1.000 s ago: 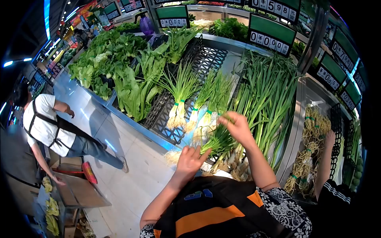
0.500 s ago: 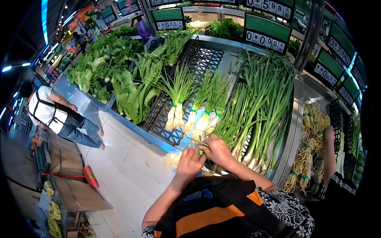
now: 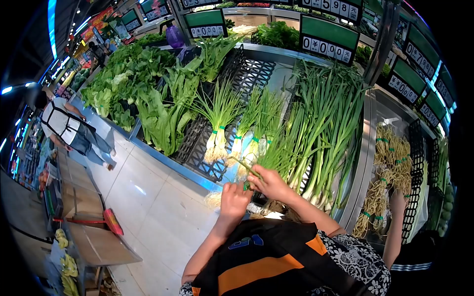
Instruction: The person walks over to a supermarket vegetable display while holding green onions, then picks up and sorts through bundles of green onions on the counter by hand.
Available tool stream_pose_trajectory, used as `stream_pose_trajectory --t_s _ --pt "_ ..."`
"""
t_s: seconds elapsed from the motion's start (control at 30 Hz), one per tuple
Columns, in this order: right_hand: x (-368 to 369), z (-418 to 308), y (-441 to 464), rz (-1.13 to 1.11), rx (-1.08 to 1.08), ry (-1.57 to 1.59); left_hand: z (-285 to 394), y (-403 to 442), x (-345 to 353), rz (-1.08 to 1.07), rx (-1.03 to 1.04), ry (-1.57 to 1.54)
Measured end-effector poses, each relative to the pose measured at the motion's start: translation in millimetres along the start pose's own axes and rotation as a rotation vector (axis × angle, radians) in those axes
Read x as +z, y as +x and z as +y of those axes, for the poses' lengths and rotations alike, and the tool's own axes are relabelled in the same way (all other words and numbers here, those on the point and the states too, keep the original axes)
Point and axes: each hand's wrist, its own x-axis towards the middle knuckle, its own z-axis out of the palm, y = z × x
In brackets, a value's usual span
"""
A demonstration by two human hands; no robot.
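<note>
My left hand is closed around the root end of a spring onion bunch, whose pale roots stick out on its left. Close beside it, my right hand pinches a thin green stalk at the bunch. The bunch's green leaves spread up behind my right hand. Several small onion bunches with green ties lie on the black crate above my hands. Long leeks fill the shelf to the right, their white ends toward me.
Leafy greens lie at the left of the metal-edged stand. Tied brown bundles lie at the right, where another person's hand reaches in. A person in white walks in the left aisle near cardboard boxes.
My right hand came down from the leeks to meet my left hand and took the thin stalk. The person in white moved away up the aisle. The other person's hand moved lower over the brown bundles.
</note>
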Motion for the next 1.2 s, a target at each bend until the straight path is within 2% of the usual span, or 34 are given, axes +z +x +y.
stream_pose_trajectory --t_s 0.03,0.07,0.1,0.17,0.23,0.3,0.4,0.43,0.5,0.57,0.63,0.7,0.73,0.87,0.93,0.97,1.03,1.07,1.13,1.2 --pt "-8.4 -7.1 2.7 -0.068 0.118 0.161 -1.6 -1.4 2.6 0.002 0.001 0.0" --pt "-17.3 -10.4 4.7 -0.065 0.139 0.256 -4.0 -3.3 6.3 0.001 -0.024 0.008" --pt "-26.4 -4.1 5.6 0.012 0.057 0.255 -5.4 -5.1 8.3 0.0 -0.049 0.014" --pt "-54.4 -11.9 -0.1 0.141 0.032 0.569 -5.7 -7.0 8.2 0.017 -0.104 -0.007" --pt "-76.6 -10.4 -10.4 0.211 -0.051 0.728 -6.8 -8.4 8.4 0.032 -0.162 -0.028" --pt "-78.8 -10.2 -21.1 0.355 -0.032 0.877 -7.3 -7.7 10.4 0.139 -0.213 -0.096" --pt "-64.8 13.7 -24.9 0.247 0.154 0.955 -0.6 -1.4 6.2 0.172 -0.298 -0.251" --pt "-55.3 14.2 -27.0 0.198 0.272 0.927 1.3 0.1 5.5 0.17 -0.293 -0.253" --pt "-29.2 13.3 -30.4 0.235 0.405 0.525 5.3 0.7 3.4 0.154 -0.309 -0.268" --pt "-14.8 14.2 -31.6 0.298 0.188 0.051 9.4 2.9 -0.9 0.155 -0.308 -0.25" --pt "-5.2 20.8 -29.2 0.336 0.181 -0.022 11.2 3.2 -1.4 0.159 -0.311 -0.229" --pt "3.0 25.1 -24.0 0.495 -0.026 -0.24 11.9 0.3 -0.6 0.115 -0.285 -0.151" --pt "5.4 31.4 -21.7 0.521 -0.052 -0.313 12.6 -0.5 -0.4 0.118 -0.286 -0.15" --pt "3.6 39.4 -17.1 0.482 -0.099 -0.258 15.4 -1.8 -1.6 0.113 -0.217 -0.032" --pt "0.2 39.0 -17.2 0.365 0.277 -0.002 16.9 -2.0 -3.3 0.097 -0.194 0.005" --pt "-0.3 45.3 -16.0 0.363 0.277 -0.002 17.3 -1.2 -4.0 0.089 -0.189 0.026" --pt "-2.9 64.1 -11.8 0.643 0.101 0.263 16.7 -1.0 -3.9 0.083 -0.185 0.047" --pt "-20.8 48.1 -12.5 0.567 0.474 0.462 15.8 -1.5 -3.7 0.098 -0.198 0.026" --pt "-40.7 46.7 -8.4 0.673 0.458 0.439 13.4 -2.8 -5.5 0.111 -0.208 0.006" --pt "-59.6 57.6 -7.6 0.827 0.389 0.524 9.7 -3.3 -8.7 0.125 -0.44 -0.325"
